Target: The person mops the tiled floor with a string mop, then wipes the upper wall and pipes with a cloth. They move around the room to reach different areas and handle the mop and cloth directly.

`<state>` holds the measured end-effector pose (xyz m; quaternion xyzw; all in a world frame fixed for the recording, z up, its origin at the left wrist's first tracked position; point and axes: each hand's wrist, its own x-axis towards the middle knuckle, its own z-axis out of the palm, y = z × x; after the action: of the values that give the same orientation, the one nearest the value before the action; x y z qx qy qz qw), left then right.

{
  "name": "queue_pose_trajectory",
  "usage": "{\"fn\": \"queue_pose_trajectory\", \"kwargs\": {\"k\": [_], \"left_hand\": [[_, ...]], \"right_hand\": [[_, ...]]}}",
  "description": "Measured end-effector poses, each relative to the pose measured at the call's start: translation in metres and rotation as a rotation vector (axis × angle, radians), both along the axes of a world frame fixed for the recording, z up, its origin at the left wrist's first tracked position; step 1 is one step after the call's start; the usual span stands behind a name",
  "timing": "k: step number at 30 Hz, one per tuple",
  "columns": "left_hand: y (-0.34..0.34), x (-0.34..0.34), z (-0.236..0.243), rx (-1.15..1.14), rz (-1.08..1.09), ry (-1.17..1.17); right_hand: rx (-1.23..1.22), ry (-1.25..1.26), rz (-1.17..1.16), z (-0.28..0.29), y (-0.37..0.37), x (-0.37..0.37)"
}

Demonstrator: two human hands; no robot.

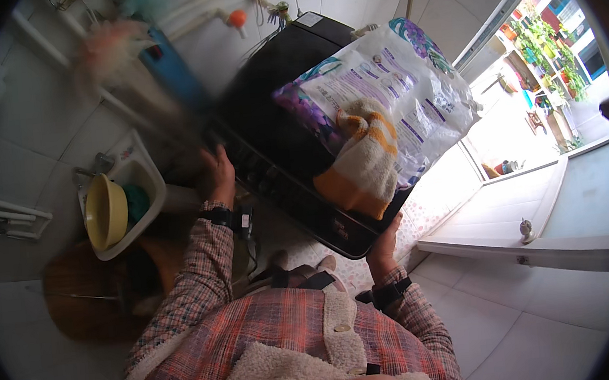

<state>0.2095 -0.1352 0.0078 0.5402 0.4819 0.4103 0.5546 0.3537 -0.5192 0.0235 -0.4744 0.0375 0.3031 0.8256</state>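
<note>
A black boxy appliance with a row of controls along its front edge (pixel 240 116) fills the upper middle of the head view, tilted at an angle. My left hand (pixel 218 174) is closed on its left front corner, and my right hand (pixel 383 244) grips its right front corner, partly hidden under the edge. On its top lie a white plastic sheet or bag with purple flower print (pixel 427 100) and a crumpled white and orange towel (pixel 357 174). A blurred blue object (pixel 171 75) and a pinkish shape are at its back left.
A small sink (pixel 151 174) holding a yellow basin (pixel 104 215) is at left, with a wooden tub (pixel 74 290) below. White pipes and a rail run along the tiled walls. An open door (pixel 517 222) leads toward a bright area with potted plants (pixel 554 59) at right.
</note>
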Motion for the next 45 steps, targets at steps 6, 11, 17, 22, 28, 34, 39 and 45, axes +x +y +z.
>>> {"fn": "queue_pose_trajectory", "kwargs": {"k": [6, 11, 17, 22, 28, 34, 39, 45], "left_hand": [[0.005, -0.005, -0.002, 0.098, -0.049, 0.1], [0.013, -0.004, -0.007, 0.122, -0.085, 0.12], [0.026, -0.003, -0.007, 0.061, -0.116, 0.166], [0.02, 0.0, 0.014, -0.063, -0.029, 0.1], [0.055, 0.01, 0.038, -0.119, -0.02, -0.023], [0.091, 0.01, 0.004, 0.031, -0.014, 0.249], [0.112, 0.014, -0.002, 0.25, -0.009, 0.376], [0.116, 0.014, 0.019, 0.138, -0.067, 0.207]], "right_hand": [[-0.025, 0.089, -0.048, 0.019, 0.002, -0.015], [-0.087, 0.109, -0.119, 0.026, 0.009, -0.03], [-0.019, 0.029, -0.123, 0.018, 0.01, -0.042], [-0.015, -0.034, -0.019, 0.014, -0.001, -0.028], [-0.127, 0.109, -0.325, 0.015, 0.009, -0.013], [-0.261, -0.185, -0.361, 0.01, 0.02, -0.022], [-0.427, -0.234, -0.48, 0.018, 0.028, -0.034], [-0.525, -0.249, -0.434, 0.021, 0.026, -0.059]]}}
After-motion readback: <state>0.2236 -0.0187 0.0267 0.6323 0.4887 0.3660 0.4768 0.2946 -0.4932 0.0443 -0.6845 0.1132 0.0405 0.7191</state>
